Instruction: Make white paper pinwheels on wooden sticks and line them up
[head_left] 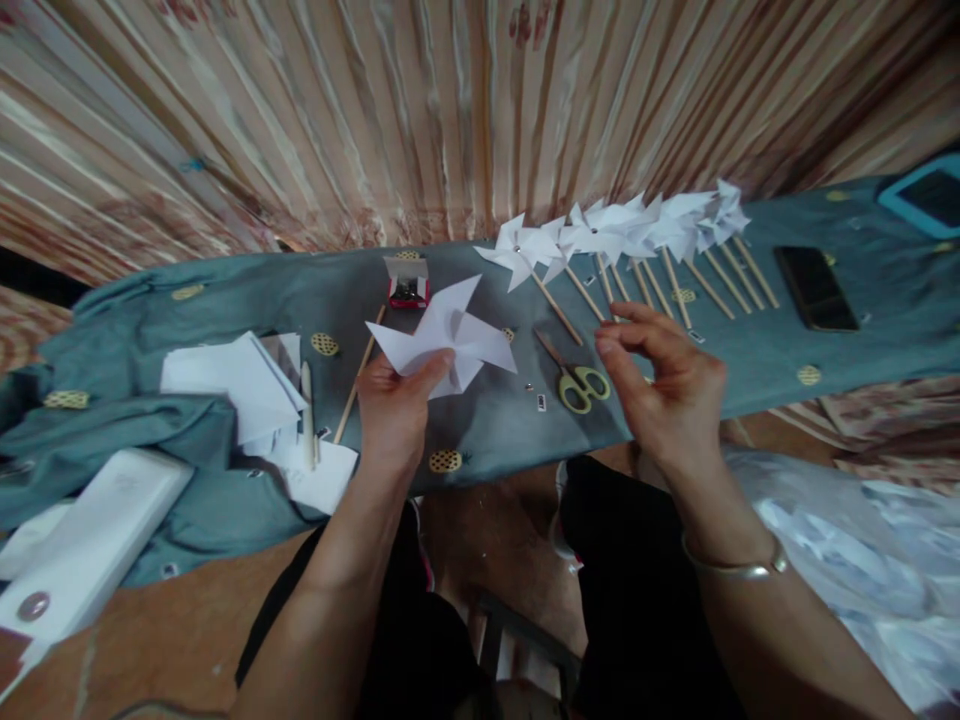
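A folded white paper pinwheel point(459, 345) is pinched at its centre by my left hand point(397, 395), thumb on top. No stick shows on it. To the right, my right hand point(660, 375) is raised with thumb and forefinger tips together; whatever lies between them is too small to make out. Just left of that hand lie scissors with yellow-green handles point(576, 388). A tiny shiny tack point(529, 387) rests on the cloth. Behind the pinwheel stands an open small red box point(409, 285) with dark contents. A loose wooden stick point(358, 380) lies beside my left hand.
Finished pinwheels on sticks point(630, 235) lie in a row at the back right. Beyond are a phone point(816, 288) and a blue-framed device point(926, 195). White paper sheets point(232, 385) and a white power-bank-like box point(97, 545) sit left on the green cloth point(480, 450).
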